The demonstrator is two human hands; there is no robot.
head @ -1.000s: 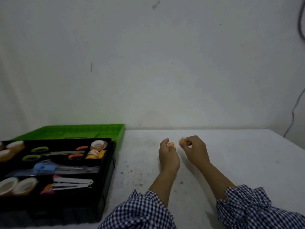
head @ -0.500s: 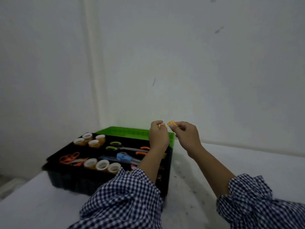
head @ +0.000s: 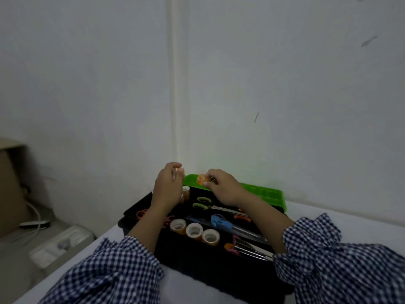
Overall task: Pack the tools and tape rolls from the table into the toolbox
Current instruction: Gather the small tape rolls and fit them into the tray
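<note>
Orange tape roll (head: 201,179) in right hand (head: 222,190), above toolbox (head: 203,265) far rim

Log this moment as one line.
left hand: pinches small roll, mostly hidden | right hand: pinches orange tape roll | both above open toolbox | neither roll placed yet

Left hand (head: 167,187) pinches a small orange thing (head: 181,171), too blurred to name! Right hand (head: 223,189) half-covers a small orange tape roll (head: 201,178) in its pinch. Left forearm (head: 149,220) hides the orange-handled scissors (head: 141,213), loops only showing. Brown cardboard box (head: 8,187), cut off at the left edge.
</note>
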